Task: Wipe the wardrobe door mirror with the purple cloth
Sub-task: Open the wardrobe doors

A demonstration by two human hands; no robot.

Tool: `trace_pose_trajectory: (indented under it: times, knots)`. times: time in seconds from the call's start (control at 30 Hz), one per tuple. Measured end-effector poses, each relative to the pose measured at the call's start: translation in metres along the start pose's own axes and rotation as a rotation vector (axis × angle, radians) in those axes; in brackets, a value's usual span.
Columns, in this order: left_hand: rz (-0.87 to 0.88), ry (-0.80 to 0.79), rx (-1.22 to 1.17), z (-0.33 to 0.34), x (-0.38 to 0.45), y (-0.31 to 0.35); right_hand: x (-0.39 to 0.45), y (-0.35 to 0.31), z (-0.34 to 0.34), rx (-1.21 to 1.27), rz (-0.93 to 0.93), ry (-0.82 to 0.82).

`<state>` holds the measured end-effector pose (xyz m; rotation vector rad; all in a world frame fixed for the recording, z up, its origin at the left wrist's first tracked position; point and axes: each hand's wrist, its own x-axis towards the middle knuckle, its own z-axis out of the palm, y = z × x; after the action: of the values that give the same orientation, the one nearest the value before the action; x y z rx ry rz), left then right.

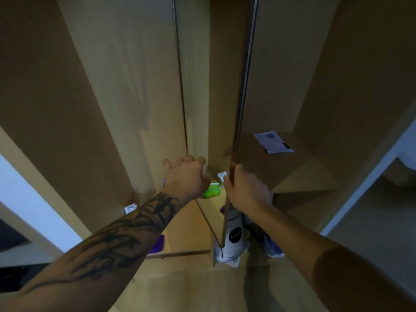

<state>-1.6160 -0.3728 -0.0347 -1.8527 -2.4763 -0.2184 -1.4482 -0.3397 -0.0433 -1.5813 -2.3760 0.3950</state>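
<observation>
Head view: both hands at the tan wooden wardrobe doors.
Left hand (pixel 186 174) curls its fingers over the left door (pixel 126 86) edge; right hand (pixel 244 188) grasps the edge-on right door (pixel 238 122). Purple cloth (pixel 157 244) shows only as a scrap behind the tattooed forearm; no mirror surface can be made out.

A narrow gap between the wardrobe doors (pixel 139 91) holds a green packet (pixel 211 189).
</observation>
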Motion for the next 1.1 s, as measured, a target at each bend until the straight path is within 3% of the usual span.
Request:
trace_pose_trajectory:
  times: [0.53,0.77,1.1]
  knots:
    - [-0.069,0.085,-0.001,-0.027,0.01,0.014,0.044,0.08,-0.031,0.144,0.019,-0.074]
    - [-0.084,0.208,0.012,-0.029,0.031,-0.013,0.079,0.103,-0.025,0.263,0.053,0.026]
    - [-0.281,0.28,-0.073,0.004,0.043,-0.074,0.106,0.084,-0.023,0.244,0.133,0.141]
